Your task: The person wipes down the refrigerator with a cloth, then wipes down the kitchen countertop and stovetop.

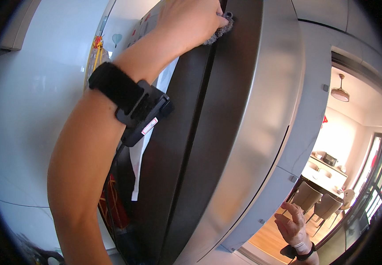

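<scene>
My left hand [194,21] is at the top of the view, its fingers closed on a grey fluffy cloth [223,29]. The cloth lies against the dark side of a tall metal-fronted appliance, apparently a refrigerator [224,109], across a long dark groove [191,145]. A black strap with a black device [141,106] is around my left forearm. At the lower right, my right hand [292,225] is raised with bent, parted fingers and nothing in it. It also wears a black wrist strap [305,253]. Part of the cloth is hidden behind my left fingers.
A white glossy panel [38,116] stands on the left. Beside my left forearm hang a white sheet [138,165] and a red item [116,205]. Grey marble-patterned panels [310,116] border a doorway. Beyond it are chairs [307,195], a table [317,175] and a ceiling fan [340,92].
</scene>
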Available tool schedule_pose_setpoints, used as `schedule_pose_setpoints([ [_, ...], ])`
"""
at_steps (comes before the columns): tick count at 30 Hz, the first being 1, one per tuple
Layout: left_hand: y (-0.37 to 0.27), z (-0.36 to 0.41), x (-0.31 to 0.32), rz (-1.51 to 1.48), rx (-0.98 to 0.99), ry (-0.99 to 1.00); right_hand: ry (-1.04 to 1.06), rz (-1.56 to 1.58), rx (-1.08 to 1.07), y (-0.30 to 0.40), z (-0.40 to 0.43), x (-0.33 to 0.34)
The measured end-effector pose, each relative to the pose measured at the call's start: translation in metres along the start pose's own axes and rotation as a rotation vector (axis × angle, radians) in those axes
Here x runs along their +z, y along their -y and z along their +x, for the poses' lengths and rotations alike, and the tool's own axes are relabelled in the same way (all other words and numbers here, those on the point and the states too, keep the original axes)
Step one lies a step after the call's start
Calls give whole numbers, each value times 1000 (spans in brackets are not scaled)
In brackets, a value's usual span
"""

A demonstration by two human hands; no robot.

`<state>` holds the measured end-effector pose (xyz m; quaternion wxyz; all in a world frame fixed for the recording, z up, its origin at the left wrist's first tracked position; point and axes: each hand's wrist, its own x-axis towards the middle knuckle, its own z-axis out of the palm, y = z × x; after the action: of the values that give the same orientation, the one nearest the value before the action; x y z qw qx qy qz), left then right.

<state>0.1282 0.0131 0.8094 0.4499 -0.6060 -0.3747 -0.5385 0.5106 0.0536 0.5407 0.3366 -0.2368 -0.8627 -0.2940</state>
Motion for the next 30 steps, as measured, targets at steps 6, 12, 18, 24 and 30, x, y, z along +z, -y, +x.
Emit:
schedule_pose_setpoints([
  [6, -5, 8, -3, 96, -127, 95, -14, 35, -12, -2, 0, 2],
  [12, 30, 4, 19, 206, 71, -54, -10, 53, -35, 1, -1, 4],
  [18, 19, 1, 21, 272, 42, -58, -9, 23, -28, 8, 5, 3],
  [24, 17, 2, 21, 291, 20, -120, 4, 42, -41, 11, 16, 9],
  [30, 18, -9, 17, 140, -16, -47, -13, 89, -81, 10, 14, 17],
])
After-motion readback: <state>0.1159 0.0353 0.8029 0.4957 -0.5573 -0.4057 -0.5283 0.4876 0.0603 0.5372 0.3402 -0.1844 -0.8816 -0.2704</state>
